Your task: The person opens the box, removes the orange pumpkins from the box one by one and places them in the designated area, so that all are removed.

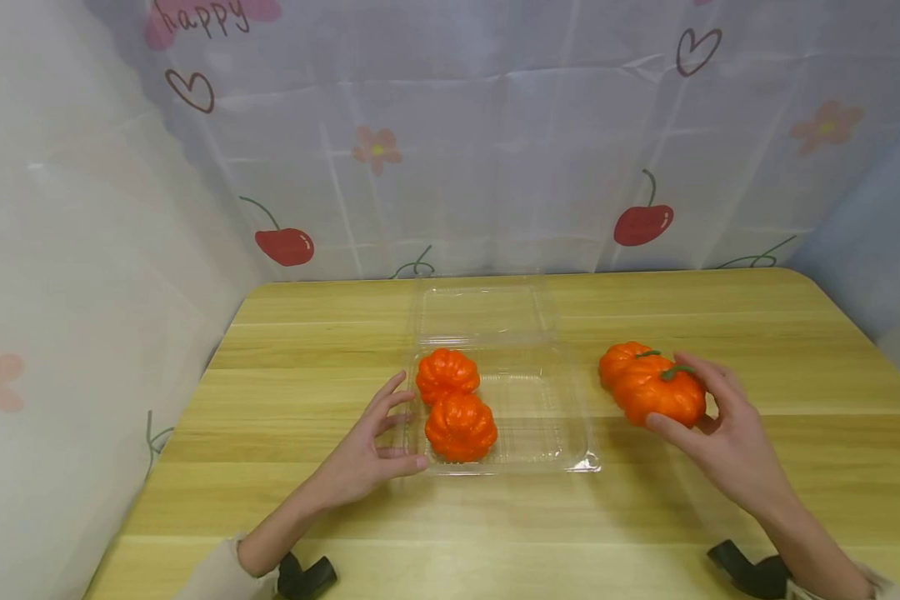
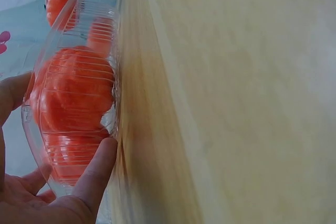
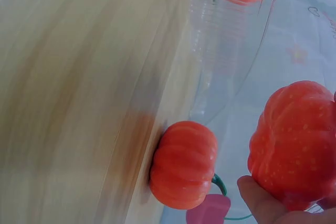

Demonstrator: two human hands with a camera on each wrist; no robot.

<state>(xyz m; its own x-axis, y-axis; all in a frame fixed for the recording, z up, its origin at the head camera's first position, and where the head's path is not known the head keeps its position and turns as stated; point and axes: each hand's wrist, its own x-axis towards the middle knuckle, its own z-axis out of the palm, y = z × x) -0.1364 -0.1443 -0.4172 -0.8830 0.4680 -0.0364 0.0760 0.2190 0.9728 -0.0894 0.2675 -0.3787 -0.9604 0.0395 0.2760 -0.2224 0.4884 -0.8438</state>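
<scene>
My right hand [image 1: 738, 446] holds an orange toy pumpkin [image 1: 656, 393] with a green stem, thumb at the near side and fingers at the far side. In the right wrist view this pumpkin is raised above the table. Another pumpkin [image 3: 184, 165] rests on the table just behind it. To the left lies an open clear plastic container [image 1: 532, 417]. Two pumpkins, a rear one [image 1: 446, 372] and a front one [image 1: 461, 429], sit along its left side with no stems showing. My left hand [image 1: 363, 450] grips the container's left front corner, thumb in front and fingers along the left side.
The container's transparent lid [image 1: 483, 312] lies folded back toward the rear of the wooden table [image 1: 292, 350]. A printed curtain [image 1: 495, 167] hangs behind the table. Black wrist straps or mounts show on both forearms near the front edge.
</scene>
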